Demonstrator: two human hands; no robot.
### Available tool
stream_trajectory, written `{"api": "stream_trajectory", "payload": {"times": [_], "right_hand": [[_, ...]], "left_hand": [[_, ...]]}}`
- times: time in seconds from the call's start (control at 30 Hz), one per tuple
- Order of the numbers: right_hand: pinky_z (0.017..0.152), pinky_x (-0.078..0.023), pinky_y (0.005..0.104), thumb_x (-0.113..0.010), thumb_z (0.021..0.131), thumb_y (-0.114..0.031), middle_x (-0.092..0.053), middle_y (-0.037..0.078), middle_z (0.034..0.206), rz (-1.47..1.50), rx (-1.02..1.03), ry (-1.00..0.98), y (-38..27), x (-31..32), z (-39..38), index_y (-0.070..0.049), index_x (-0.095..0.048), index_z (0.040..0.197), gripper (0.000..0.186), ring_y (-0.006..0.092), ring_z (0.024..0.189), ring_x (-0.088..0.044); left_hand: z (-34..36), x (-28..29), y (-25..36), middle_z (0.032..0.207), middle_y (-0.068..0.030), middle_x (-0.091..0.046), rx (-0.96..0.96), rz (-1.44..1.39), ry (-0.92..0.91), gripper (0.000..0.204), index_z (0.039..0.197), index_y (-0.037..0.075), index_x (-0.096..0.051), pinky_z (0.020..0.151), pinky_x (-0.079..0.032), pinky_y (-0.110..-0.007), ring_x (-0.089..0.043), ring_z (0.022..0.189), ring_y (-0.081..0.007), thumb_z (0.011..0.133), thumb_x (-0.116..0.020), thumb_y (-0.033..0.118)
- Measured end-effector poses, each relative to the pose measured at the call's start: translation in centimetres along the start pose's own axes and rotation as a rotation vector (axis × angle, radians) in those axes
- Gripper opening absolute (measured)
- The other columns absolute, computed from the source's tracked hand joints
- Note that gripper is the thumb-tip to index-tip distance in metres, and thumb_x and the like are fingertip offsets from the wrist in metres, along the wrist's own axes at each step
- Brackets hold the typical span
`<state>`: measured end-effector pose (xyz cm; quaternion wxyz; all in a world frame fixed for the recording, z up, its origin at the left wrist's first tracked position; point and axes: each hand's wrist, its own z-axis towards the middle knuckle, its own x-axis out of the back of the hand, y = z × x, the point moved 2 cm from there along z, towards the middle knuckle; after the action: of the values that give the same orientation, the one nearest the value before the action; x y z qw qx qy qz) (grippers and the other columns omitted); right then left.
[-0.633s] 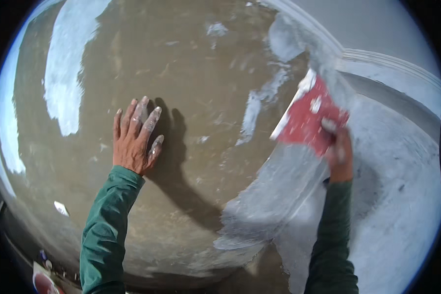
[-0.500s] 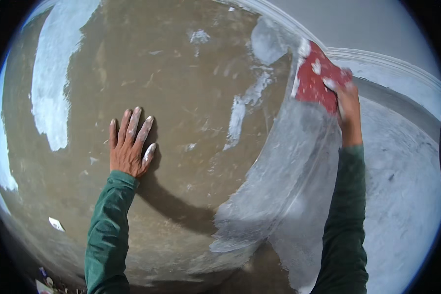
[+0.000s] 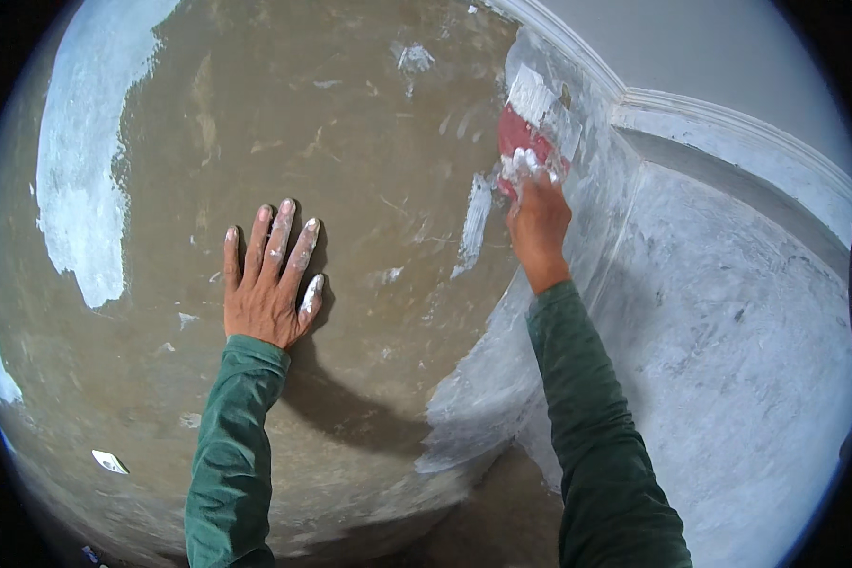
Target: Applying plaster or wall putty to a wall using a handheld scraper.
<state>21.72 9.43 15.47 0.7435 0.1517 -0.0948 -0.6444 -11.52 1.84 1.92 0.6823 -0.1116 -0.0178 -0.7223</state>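
My left hand, speckled with white, is open on the brownish wall, fingers spread. My right hand is closed on a red putty scraper smeared with white paste, held at the upper right of this wall by the corner. A thin, greyish-white skim coat runs along that corner. Rough white patches lie on the brown surface to the left, and a smaller streak sits just left of the scraper.
An adjoining whitish wall fills the right, beneath a grey recessed band and white moulding bordering a grey surface. A small white square fitting is on the brown wall at lower left. Small objects sit in shadow at the bottom left.
My right hand has swung left with the scraper, which was higher and farther right half a second ago and is now turned upward. My left hand still lies spread on the wall.
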Motion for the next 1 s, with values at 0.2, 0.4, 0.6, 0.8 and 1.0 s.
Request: {"api": "stream_trajectory", "payload": {"times": [0.2, 0.4, 0.6, 0.8, 1.0], "right_hand": [[0.085, -0.055, 0.0429, -0.066, 0.076, 0.000, -0.069, 0.014, 0.113, 0.222, 0.130, -0.150, 1.3, 6.3, -3.2, -0.008, -0.068, 0.117, 0.042, 0.0325, 0.101, -0.067], [0.096, -0.051, 0.0433, -0.059, 0.087, -0.005, -0.070, 0.021, 0.115, 0.327, -0.023, -0.089, 7.0, 9.0, 9.1, -0.005, -0.068, 0.123, 0.037, 0.0400, 0.105, -0.067], [0.098, -0.050, 0.0403, -0.059, 0.087, -0.009, -0.070, 0.022, 0.117, 0.217, -0.007, -0.142, 7.9, 6.7, 17.2, -0.003, -0.065, 0.126, 0.040, 0.0387, 0.111, -0.066], [0.096, -0.051, 0.0416, -0.060, 0.083, -0.005, -0.070, 0.022, 0.113, 0.275, 0.012, -0.198, 7.4, 4.9, 16.0, -0.007, -0.069, 0.122, 0.040, 0.0411, 0.107, -0.066], [0.093, -0.053, 0.0442, -0.062, 0.080, -0.003, -0.070, 0.023, 0.109, 0.294, -0.024, -0.250, 5.6, 5.2, 10.6, -0.010, -0.073, 0.116, 0.039, 0.0426, 0.101, -0.066]], "left_hand": [[-0.2, 0.9, -0.5, 0.166, -0.0045, -0.027, -0.004, 0.002, 0.018, 0.066, 0.155, 0.025, -0.038, 0.126, -0.010, -0.053, -0.023, 0.153, -0.0269, 0.093, -0.055, 0.038], [-0.5, 0.0, -0.3, 0.167, -0.0022, -0.022, -0.016, -0.028, -0.011, 0.068, 0.156, 0.027, -0.035, 0.127, -0.009, -0.052, -0.019, 0.154, -0.0254, 0.093, -0.056, 0.039], [-0.4, -0.1, -0.2, 0.167, -0.0019, -0.023, -0.015, -0.033, -0.002, 0.067, 0.156, 0.028, -0.036, 0.127, -0.010, -0.052, -0.020, 0.154, -0.0250, 0.093, -0.056, 0.040], [-0.1, -0.1, -0.2, 0.166, -0.0025, -0.025, -0.017, -0.053, 0.018, 0.067, 0.155, 0.027, -0.037, 0.127, -0.010, -0.052, -0.021, 0.154, -0.0253, 0.093, -0.057, 0.037], [-0.2, -0.4, -0.2, 0.167, -0.0018, -0.025, -0.013, -0.044, -0.006, 0.065, 0.155, 0.028, -0.037, 0.127, -0.010, -0.053, -0.021, 0.154, -0.0253, 0.093, -0.054, 0.038]]}}
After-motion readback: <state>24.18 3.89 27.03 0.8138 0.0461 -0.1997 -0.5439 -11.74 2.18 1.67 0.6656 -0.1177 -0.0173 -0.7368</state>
